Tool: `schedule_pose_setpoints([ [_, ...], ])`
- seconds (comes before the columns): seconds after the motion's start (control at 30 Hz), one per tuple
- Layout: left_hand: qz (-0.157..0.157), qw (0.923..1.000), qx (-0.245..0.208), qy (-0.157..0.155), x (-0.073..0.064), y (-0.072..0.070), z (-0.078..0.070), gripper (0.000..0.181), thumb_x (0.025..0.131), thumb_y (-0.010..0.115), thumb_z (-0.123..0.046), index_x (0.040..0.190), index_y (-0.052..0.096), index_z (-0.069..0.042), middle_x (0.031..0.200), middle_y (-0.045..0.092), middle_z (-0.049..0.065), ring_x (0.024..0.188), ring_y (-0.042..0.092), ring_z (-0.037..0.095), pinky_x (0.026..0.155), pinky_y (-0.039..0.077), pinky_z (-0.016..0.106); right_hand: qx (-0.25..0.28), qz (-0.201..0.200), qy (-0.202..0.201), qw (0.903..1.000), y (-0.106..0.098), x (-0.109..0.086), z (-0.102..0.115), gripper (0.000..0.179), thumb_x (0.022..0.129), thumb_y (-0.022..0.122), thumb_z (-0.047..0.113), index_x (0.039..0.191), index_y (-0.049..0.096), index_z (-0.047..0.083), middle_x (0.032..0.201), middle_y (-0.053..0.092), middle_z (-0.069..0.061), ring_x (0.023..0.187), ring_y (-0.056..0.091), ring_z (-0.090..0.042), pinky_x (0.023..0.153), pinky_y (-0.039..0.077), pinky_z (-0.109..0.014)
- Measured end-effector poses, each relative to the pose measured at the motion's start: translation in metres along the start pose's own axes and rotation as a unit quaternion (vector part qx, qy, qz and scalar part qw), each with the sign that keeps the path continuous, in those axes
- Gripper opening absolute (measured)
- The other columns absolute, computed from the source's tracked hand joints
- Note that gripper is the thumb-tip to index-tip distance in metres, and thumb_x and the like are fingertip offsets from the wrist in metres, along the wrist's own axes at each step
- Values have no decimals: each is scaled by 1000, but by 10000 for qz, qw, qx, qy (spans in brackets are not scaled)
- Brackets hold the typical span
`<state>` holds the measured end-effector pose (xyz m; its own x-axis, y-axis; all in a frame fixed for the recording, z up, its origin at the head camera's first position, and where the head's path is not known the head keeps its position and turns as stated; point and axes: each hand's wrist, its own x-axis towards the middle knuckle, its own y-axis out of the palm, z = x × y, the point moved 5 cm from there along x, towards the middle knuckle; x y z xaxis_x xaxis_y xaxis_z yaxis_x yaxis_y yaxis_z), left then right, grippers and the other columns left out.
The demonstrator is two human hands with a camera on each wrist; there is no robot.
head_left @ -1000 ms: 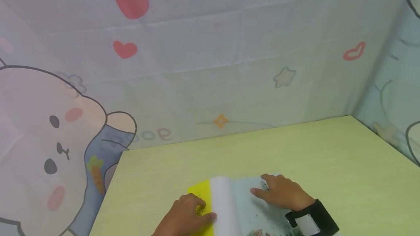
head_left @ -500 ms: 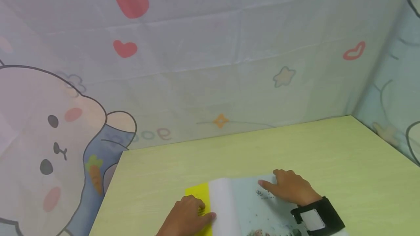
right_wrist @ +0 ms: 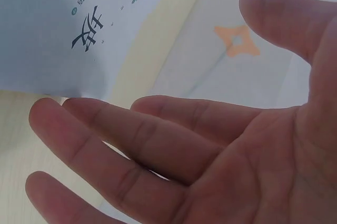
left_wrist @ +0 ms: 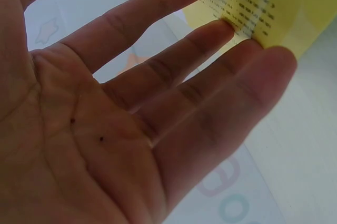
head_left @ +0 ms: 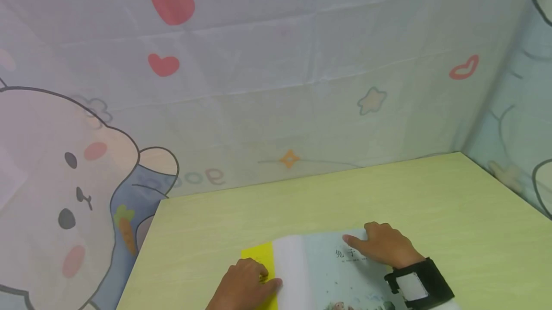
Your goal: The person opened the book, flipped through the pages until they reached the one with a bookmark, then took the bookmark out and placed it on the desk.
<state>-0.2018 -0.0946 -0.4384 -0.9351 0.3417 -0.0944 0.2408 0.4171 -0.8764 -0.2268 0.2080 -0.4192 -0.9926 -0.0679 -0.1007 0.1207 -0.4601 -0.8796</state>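
Note:
An open picture book [head_left: 323, 274] lies at the front of the table, its lower part cut off by the head view's edge. Its left side shows a yellow flap [head_left: 262, 251] beside a curved white page [head_left: 291, 271]; the right page is pale blue with dark characters. My left hand [head_left: 247, 282] rests on the yellow flap, fingertips touching its printed surface [left_wrist: 295, 8] in the left wrist view. My right hand [head_left: 385, 244] lies at the upper right of the blue page. In the right wrist view, its extended fingertips meet the page edge [right_wrist: 42, 39], thumb spread apart.
The light yellow-green table [head_left: 431, 195] extends behind and right of the book. A pale cloth backdrop [head_left: 267, 61] with hearts and a cartoon animal [head_left: 34, 156] hangs along its back and left. A black band [head_left: 427, 281] wraps my right wrist.
My right hand has slid rightward across the blue page to its upper right edge, uncovering the printed characters. My left hand stays on the yellow flap, almost still.

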Motion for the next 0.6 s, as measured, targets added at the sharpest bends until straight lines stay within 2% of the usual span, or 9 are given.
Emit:
schedule_pose_setpoints([
  [0.2,7,9999,82,-111,0,1,1,42,89,69,-42,94,77,-1,96,70,6,100,61,35,88,47,55,-161,-53,9,9999,-4,0,1,78,92,64,55,117,58,-19,70,52,-7,62,51,-20,52,40,-34],
  [0.33,-4,9999,80,-140,0,2,1,42,89,70,-42,94,77,-1,96,70,6,100,61,35,88,48,55,-153,-176,-14,9997,-6,-1,2,72,92,65,53,110,60,-17,68,51,-6,60,50,-19,51,39,-33],
  [0.5,68,9997,36,-235,1,3,0,41,89,70,-41,94,77,-1,98,70,7,101,61,35,89,47,56,-90,-388,-23,9992,-8,-1,1,57,91,70,46,99,63,-10,64,48,-6,56,48,-19,49,36,-31],
  [0.6,63,9996,51,-263,1,3,-1,41,88,71,-41,92,76,-1,96,70,6,98,61,34,88,48,55,-55,-473,-138,9988,-10,0,1,50,91,73,37,102,64,-11,71,58,-8,58,50,-18,50,40,-32],
])
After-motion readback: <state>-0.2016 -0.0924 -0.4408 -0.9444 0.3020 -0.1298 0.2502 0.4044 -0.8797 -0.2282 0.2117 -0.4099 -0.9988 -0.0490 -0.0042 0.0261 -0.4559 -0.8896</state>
